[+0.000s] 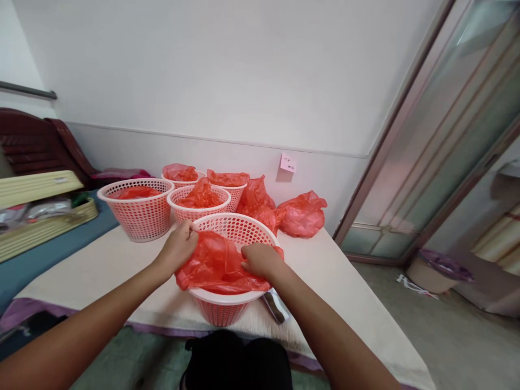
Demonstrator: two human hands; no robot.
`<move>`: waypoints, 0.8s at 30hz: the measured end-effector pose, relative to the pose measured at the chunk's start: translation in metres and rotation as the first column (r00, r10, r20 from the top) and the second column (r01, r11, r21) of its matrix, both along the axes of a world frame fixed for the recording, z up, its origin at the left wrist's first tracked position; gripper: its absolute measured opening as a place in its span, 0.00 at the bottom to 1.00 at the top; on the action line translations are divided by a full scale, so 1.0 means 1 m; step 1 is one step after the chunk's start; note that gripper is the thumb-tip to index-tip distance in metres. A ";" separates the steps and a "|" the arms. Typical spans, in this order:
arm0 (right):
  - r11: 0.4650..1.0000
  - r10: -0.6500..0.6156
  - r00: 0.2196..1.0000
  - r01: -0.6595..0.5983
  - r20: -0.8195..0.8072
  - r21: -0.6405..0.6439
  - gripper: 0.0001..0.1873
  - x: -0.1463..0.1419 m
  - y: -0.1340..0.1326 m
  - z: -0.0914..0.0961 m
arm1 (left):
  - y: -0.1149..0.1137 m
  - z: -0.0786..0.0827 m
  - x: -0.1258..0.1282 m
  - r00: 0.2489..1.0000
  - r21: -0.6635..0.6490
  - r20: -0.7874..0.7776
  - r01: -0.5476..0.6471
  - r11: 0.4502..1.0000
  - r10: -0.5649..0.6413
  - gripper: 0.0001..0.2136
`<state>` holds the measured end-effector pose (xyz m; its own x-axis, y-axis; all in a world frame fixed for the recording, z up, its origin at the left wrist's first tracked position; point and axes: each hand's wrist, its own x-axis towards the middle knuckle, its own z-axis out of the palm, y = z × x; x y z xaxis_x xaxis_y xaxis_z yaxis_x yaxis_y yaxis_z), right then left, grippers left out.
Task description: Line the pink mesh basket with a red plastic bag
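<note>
Front basket (225,312): stands upright on the cloth-covered surface (325,271), directly beneath both sets of fingers; best braced against tipping while the bag is worked over it.
Red plastic bag (217,262): bunches between the fingers and across the basket's near rim, while the rim beyond them is bare; easing its mouth evenly around should seat it, with light tugs, as such thin plastic could tear.
Left fingers (189,232): pinched together on the bag beside the left rim.
Right fingers (249,257): curled onto the bag at the right side, tips partly hidden; more spread between the hands would likely flatten the creases.
Baskets, counted: five, one below the fingers and four other baskets (140,222) beyond the left fingers, all four showing red plastic.
Loose red bundles (303,216): at least two, beyond the right fingers; overlap hides the exact count.
Pink note (287,163): one, on the wall (227,70) beyond the right fingers.
</note>
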<state>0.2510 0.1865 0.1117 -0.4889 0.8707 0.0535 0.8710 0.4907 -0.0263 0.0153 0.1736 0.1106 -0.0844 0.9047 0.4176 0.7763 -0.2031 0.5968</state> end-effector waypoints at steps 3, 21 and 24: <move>1.000 -0.023 0.997 0.024 -0.068 0.010 0.08 0.003 0.000 -0.004 | -0.018 0.001 0.007 0.983 -0.045 -0.125 0.130 0.990 -0.135 0.03; 0.959 -0.065 0.714 0.238 -0.697 0.155 0.11 0.028 0.004 -0.012 | -0.032 0.022 0.005 0.912 -0.376 -0.168 0.292 0.879 -0.374 0.15; 0.967 -0.038 0.720 0.202 -0.693 0.156 0.10 0.032 -0.004 -0.010 | -0.019 0.030 0.007 0.916 -0.409 -0.155 0.281 0.868 -0.370 0.20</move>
<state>0.2826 0.1825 0.1013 -0.1407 0.8471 0.5126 0.7085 0.4477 -0.5455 0.0224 0.1550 0.1403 0.2961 0.9550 0.0183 0.8245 -0.2653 0.4998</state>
